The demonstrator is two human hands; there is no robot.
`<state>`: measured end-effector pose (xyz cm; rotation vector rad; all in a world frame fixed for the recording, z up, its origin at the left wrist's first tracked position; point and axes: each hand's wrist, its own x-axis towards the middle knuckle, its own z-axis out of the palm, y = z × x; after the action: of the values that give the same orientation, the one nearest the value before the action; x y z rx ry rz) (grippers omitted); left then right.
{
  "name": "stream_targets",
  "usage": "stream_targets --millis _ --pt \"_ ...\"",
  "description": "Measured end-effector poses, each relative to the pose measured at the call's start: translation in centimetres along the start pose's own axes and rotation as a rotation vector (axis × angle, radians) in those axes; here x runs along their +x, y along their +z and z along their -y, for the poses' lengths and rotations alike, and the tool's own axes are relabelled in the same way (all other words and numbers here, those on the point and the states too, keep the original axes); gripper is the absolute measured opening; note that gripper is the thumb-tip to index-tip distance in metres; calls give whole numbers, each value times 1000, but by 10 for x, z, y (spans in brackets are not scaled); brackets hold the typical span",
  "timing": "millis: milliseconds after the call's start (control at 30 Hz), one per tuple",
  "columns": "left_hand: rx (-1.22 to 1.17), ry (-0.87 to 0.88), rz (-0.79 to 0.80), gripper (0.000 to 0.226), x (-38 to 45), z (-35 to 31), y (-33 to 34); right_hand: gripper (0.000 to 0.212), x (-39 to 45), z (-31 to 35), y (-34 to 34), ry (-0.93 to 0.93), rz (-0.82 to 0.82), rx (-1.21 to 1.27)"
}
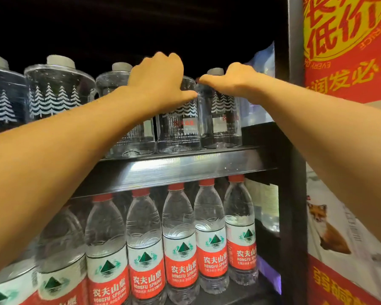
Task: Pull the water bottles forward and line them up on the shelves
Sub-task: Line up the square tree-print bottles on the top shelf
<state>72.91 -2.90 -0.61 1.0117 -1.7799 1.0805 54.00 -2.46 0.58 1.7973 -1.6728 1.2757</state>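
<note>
Both arms reach to the upper shelf (185, 166). Left hand (157, 81) lies over the top of a clear tree-print bottle (178, 128), fingers curled down behind its shoulder, thumb stretched right along the front; it grips that bottle. Right hand (231, 81) sits on the next bottle (221, 119), fingers bent over the top beside the grey cap (216, 71), thumb pointing left toward the left thumb; it holds this one too. The two bottles stand upright, touching, at the shelf's front edge, near the right post (295, 40). A third tree-print bottle (119, 84) stands just left, partly behind the left forearm; bigger ones (57, 89) sit further left. Lower shelf: a row of red-label bottles (180, 243), red caps, upright, side by side at the front. Red poster (348, 51) to the right.
</note>
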Motion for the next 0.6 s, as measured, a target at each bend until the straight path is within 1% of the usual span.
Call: stream_targets --millis 67,133,233,267,367,500,600 --pt "-15 16 4 61 1 0 0 58 -4 1 1 1 -13 22" --pt "-30 22 19 60 1 0 -2 58 -7 2 0 -8 -63 30" --pt "-48 16 15 59 2 0 -2 69 -10 5 -5 -36 -102 35" --pt "-46 17 16 59 1 0 -2 69 -11 6 -6 -46 -107 36" --pt "-40 14 18 59 1 0 -2 68 -14 7 -7 -63 -119 48" --pt "-43 -4 5 58 -1 0 -2 63 -14 8 -2 -15 -114 69" --pt "-32 0 2 57 -2 -1 -3 59 -14 9 1 -1 -142 70"
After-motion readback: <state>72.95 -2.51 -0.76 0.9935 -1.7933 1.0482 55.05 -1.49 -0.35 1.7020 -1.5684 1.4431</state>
